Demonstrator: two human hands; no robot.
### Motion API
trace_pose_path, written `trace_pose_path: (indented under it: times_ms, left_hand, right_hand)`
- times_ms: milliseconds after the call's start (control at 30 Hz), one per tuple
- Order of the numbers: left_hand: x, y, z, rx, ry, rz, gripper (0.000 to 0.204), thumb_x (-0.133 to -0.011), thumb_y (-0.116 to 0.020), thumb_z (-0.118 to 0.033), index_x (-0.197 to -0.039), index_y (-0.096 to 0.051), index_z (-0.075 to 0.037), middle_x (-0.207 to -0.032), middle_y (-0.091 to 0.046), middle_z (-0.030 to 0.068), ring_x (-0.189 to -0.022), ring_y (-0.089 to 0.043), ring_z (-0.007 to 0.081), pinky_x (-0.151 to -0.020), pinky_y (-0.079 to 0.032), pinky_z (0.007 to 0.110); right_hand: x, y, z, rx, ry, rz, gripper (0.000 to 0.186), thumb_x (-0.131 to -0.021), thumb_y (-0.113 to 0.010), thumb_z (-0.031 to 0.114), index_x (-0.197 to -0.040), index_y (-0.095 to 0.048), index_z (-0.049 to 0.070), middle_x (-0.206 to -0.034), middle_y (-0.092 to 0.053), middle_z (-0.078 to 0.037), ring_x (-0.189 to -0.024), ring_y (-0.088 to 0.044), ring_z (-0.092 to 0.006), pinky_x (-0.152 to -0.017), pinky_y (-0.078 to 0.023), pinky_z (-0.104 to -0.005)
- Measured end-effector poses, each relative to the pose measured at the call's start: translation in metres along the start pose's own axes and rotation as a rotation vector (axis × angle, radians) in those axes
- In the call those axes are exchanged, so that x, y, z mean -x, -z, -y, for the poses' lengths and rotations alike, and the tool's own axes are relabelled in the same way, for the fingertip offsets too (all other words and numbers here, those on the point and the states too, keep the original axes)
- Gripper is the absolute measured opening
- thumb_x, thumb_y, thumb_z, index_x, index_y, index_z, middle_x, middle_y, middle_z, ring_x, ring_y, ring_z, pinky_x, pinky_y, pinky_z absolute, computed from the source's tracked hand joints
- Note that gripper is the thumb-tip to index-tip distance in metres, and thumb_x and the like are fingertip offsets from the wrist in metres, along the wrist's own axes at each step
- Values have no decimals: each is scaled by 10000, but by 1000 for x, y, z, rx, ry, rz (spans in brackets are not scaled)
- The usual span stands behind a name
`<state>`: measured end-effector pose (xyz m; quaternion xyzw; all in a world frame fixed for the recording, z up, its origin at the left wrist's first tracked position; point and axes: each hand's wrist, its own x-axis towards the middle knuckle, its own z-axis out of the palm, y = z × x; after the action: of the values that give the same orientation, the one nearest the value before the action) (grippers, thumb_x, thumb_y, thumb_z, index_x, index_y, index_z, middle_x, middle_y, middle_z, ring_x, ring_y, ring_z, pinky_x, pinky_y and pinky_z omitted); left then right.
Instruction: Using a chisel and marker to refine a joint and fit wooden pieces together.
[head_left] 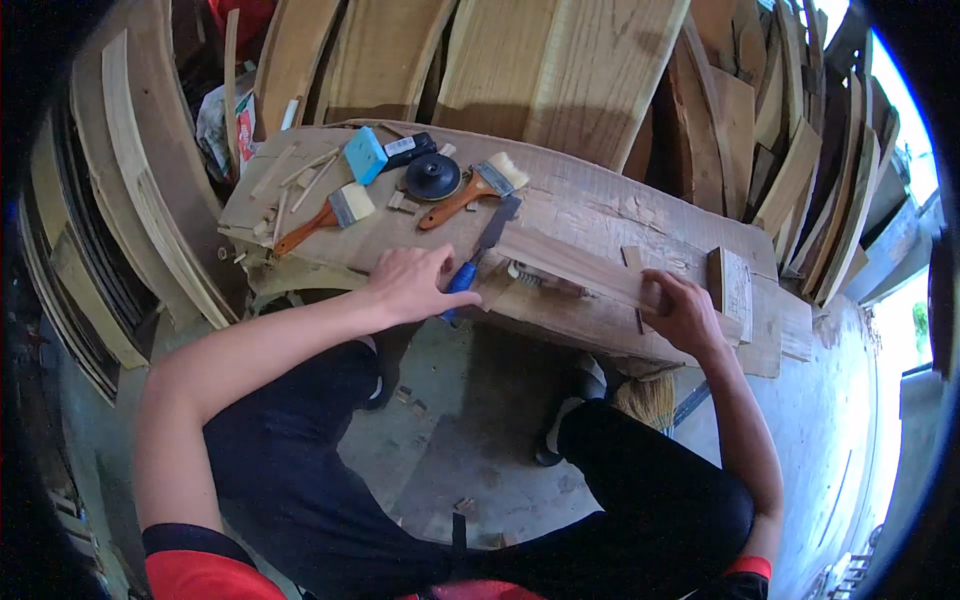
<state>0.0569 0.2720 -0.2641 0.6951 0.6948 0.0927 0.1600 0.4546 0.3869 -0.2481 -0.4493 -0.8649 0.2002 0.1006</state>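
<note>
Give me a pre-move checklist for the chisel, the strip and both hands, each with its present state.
1. Left hand on the blue-handled chisel: ok, fingers touch the handle; closed grip, cannot tell.
2. Right hand pins the wooden strip: ok.
3. Strip lies flat on the slab: ok.
4. Chisel edge condition: cannot tell.
5. Brushes and black disc apart from the strip: ok.

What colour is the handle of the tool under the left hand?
Blue, seen in the head view: the handle sticks out beneath the left hand.
</note>
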Motion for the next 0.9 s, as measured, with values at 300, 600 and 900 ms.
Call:
trace_pose_path:
  times_ms: [300, 600, 900]
  left_hand:
    - [4, 6, 20, -152, 81, -7, 499, -860, -716, -472, -1110, -632, -48, -908, -706, 147, -879, -691, 354, -806, -522, 488]
    - [36, -3, -11, -382, -614, 65, 467, -851, -733, -349, -1202, -605, -68, -1138, -611, 142, -1041, -625, 310, -838, -513, 427]
    - [139, -271, -64, -363, -1100, 419, 896, -940, -615, -571, -1646, -179, -235, -1671, -261, 131, -1434, -423, 381, -1110, -397, 623]
  right_hand:
    - [8, -48, 3, 157, -19, 54, 607, -843, -831, 416, -1327, -617, 119, -1161, -711, -174, -932, -744, -322, -823, -608, -444]
    - [-2, -60, 15, 205, 61, -29, 553, -906, -757, 447, -1304, -578, 108, -1085, -678, -151, -830, -715, -327, -761, -589, -449]
    - [11, -55, -2, 26, -34, 93, 587, -922, -702, 496, -1324, -550, 97, -1139, -670, -221, -991, -671, -442, -848, -536, -512]
